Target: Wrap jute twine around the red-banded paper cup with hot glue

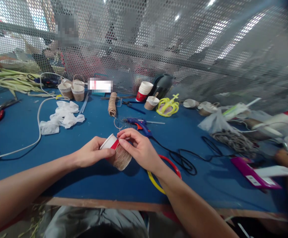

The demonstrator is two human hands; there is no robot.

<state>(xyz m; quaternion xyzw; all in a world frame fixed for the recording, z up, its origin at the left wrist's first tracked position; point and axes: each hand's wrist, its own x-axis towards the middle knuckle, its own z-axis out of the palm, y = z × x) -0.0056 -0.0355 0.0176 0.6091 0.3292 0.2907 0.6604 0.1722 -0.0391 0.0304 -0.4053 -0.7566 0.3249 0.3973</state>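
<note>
A paper cup [120, 155], tilted on its side above the table, is wrapped in brown twine over its lower part. Its white rim and a strip of red still show. My left hand [94, 151] is closed around the rim end. At the upper edge of the wrapping, my right hand [136, 143] pinches the twine against the cup. From there a thin strand runs up to the twine roll [112, 104] lying farther back. Just beyond my right hand lies a blue hot glue gun [141, 125] with a red trigger.
Twine-wrapped cups [78, 91], white plastic scraps [63, 117] and a white cable [38, 122] lie left. Behind stand stacked cups [144, 91] and a yellow crown-shaped piece [167, 107]. A black cord [186, 163], a red-yellow ring [175, 165] and a purple power strip [254, 173] lie right.
</note>
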